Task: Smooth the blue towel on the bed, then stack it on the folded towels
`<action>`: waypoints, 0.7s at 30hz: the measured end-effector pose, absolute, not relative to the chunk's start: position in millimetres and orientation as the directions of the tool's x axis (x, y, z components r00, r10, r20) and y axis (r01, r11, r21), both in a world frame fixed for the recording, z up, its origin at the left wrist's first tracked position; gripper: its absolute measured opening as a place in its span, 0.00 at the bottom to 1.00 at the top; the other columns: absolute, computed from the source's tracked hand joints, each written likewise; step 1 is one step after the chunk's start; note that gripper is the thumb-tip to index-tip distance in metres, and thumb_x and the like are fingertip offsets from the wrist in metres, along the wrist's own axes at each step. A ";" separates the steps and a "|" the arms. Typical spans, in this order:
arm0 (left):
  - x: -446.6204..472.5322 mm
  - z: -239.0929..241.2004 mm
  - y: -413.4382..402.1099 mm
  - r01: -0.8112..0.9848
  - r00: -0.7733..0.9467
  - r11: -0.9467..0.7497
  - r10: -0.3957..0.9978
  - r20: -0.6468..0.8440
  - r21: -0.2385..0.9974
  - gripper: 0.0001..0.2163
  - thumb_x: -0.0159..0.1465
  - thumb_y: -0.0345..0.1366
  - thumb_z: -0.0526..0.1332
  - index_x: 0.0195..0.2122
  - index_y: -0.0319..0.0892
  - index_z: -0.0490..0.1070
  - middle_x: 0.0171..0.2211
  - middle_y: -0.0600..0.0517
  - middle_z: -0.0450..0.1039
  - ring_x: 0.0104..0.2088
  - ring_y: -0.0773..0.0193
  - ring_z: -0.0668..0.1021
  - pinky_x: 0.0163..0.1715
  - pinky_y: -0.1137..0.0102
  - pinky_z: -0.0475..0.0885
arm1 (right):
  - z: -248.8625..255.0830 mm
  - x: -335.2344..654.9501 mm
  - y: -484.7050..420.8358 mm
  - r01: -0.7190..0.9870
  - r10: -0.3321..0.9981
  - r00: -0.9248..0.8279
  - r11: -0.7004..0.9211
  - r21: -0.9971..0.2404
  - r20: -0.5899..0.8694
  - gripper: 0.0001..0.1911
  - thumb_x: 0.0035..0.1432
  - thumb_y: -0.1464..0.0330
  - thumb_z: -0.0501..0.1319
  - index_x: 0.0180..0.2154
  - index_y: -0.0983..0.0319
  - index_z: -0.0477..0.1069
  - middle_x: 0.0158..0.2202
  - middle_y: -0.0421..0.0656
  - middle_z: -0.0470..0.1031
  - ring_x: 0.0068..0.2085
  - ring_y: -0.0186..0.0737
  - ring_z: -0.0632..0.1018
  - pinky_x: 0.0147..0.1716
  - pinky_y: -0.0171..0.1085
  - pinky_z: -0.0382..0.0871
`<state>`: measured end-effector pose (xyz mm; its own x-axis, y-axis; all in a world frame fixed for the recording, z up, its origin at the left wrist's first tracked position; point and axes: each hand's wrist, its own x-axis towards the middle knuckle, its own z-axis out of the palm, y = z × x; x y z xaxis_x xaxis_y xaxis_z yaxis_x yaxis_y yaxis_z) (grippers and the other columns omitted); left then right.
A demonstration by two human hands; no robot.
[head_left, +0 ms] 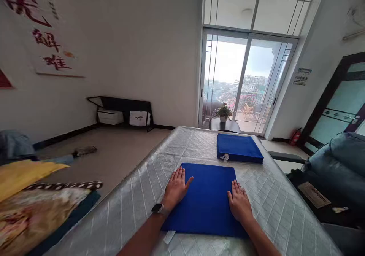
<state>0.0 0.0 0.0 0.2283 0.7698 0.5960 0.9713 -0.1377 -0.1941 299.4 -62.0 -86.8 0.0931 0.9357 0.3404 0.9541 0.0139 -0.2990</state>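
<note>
A folded blue cloth (207, 206) is laid at the lower centre of the frame on a quilted silver surface (282, 206), with a blue stack (238, 145) set above it and to the right. Flattening is probably best done with light, even pressure, the edges kept square. Both hands, the left hand (176, 187) and the right hand (239, 201), are opened flat, fingers extended, and rested along the cloth's side edges; nothing is gripped.

A home, judging by the calligraphy scroll (53, 46), potted plant (224, 112) and balcony doors (242, 79).
</note>
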 end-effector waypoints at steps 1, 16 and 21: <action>7.4 -1.4 -2.9 0.963 0.263 -0.171 0.761 0.594 -0.207 0.42 0.73 0.60 0.36 0.69 0.24 0.59 0.70 0.31 0.58 0.71 0.44 0.62 0.69 0.50 0.60 | -87.1 299.3 -61.8 0.951 0.934 0.093 0.019 -0.309 0.344 0.34 0.73 0.59 0.38 0.73 0.69 0.46 0.75 0.45 0.41 0.75 0.42 0.48 0.72 0.46 0.37; 137.9 -48.7 -54.5 0.714 0.691 -0.688 0.662 0.292 -0.130 0.35 0.74 0.56 0.37 0.74 0.36 0.50 0.74 0.42 0.49 0.74 0.55 0.52 0.73 0.56 0.52 | -86.4 305.0 -65.5 0.962 0.927 0.037 0.068 -0.265 0.373 0.32 0.72 0.64 0.41 0.73 0.69 0.51 0.75 0.51 0.44 0.75 0.47 0.49 0.71 0.49 0.42; 59.9 -28.1 -44.2 0.852 0.521 -0.503 0.793 0.316 -0.143 0.38 0.73 0.59 0.37 0.73 0.35 0.51 0.74 0.40 0.50 0.74 0.51 0.55 0.72 0.52 0.54 | -87.8 301.8 -61.7 0.963 0.924 0.069 0.036 -0.266 0.376 0.33 0.73 0.62 0.39 0.73 0.70 0.48 0.75 0.48 0.42 0.75 0.45 0.49 0.72 0.48 0.39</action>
<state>59.9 -44.2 -28.1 0.5208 0.7930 0.3159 0.8525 -0.5028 -0.1433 301.8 -61.7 -87.8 0.0690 0.9241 0.3759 0.9632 0.0365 -0.2663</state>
